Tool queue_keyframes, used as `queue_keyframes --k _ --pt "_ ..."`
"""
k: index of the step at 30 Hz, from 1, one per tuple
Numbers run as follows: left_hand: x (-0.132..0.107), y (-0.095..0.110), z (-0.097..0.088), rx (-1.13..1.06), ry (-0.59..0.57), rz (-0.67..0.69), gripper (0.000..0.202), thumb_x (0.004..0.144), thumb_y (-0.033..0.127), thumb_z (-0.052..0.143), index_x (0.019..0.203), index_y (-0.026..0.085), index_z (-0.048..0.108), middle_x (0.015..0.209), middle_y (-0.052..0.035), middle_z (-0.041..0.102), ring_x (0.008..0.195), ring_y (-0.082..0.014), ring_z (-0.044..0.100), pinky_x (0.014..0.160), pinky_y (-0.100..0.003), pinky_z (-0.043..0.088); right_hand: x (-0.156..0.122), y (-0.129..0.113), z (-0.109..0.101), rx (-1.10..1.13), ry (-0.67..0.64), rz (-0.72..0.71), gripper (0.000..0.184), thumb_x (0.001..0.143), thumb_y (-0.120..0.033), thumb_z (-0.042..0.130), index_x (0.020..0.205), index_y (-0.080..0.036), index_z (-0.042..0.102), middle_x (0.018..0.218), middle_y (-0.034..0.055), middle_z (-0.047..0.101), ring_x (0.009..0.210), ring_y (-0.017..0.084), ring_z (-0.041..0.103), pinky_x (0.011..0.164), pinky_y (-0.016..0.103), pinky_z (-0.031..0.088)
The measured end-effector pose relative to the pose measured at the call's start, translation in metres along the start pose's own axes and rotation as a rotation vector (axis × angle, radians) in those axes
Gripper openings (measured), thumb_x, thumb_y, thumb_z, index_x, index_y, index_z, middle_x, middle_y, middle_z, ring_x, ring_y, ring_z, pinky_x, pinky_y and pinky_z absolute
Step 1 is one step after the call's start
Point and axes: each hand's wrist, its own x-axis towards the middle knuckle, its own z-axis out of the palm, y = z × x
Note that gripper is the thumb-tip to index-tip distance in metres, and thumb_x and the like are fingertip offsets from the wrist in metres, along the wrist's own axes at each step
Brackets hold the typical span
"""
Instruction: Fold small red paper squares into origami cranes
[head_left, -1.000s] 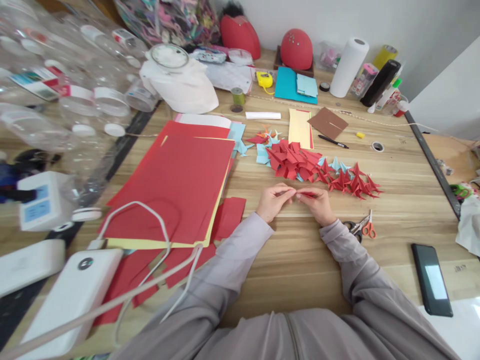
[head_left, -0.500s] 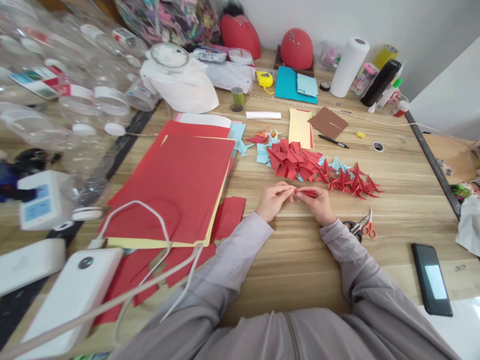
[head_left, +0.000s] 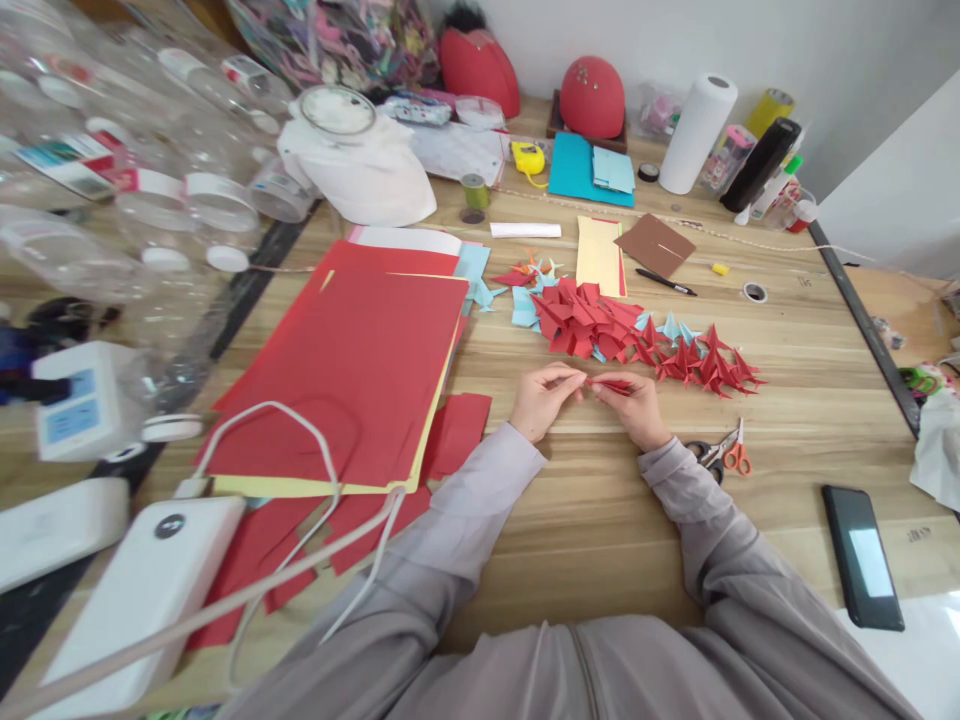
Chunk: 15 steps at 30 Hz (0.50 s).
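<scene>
Both hands meet over the table, pinching one small folded piece of red paper. My left hand grips its left tip between thumb and forefinger. My right hand is closed around the wider right part, so much of the fold is hidden. Just beyond the fingers lies a heap of red paper cranes, with more cranes spread to its right and a few light blue ones among them. To the right of my right hand are black-handled scissors and orange-handled scissors.
Left of my arms lie stacked red sheets and red paper pieces. A white power bank with cables sits at the near left, below plastic bottles. A phone lies at right; a pen lies behind the cranes.
The left fingertips have shifted slightly at the tip of the red paper. Both hands keep hold of it in nearly the same place, and the other objects stay put.
</scene>
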Motion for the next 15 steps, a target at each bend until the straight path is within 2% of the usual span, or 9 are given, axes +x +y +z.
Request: queue_keyframes --k 5,15 --pt "0.0002 -0.0005 -0.0007 0.015 -0.014 0.041 0.011 0.074 0.028 0.07 0.074 0.018 0.074 0.06 0.0009 0.06 0.058 -0.0103 0.056 0.063 -0.026 0.043 -0.0002 -0.0005 -0.0002 0.011 -0.009 0.02 0.018 0.065 -0.034 0.077 0.077 -0.02 0.075 0.071 0.0017 0.073 0.059 0.013 0.061 0.061 0.028 0.052" --pt "0.0006 -0.0022 -0.0014 0.036 -0.026 0.023 0.015 0.075 0.031 0.068 0.073 0.016 0.071 0.061 0.001 0.061 0.055 -0.0101 0.057 0.059 -0.025 0.043 0.0 -0.0025 -0.0001 0.013 -0.011 0.029 0.024 0.066 -0.038 0.077 0.078 -0.018 0.073 0.067 0.0017 0.071 0.054 0.012 0.058 0.055 0.026 0.049"
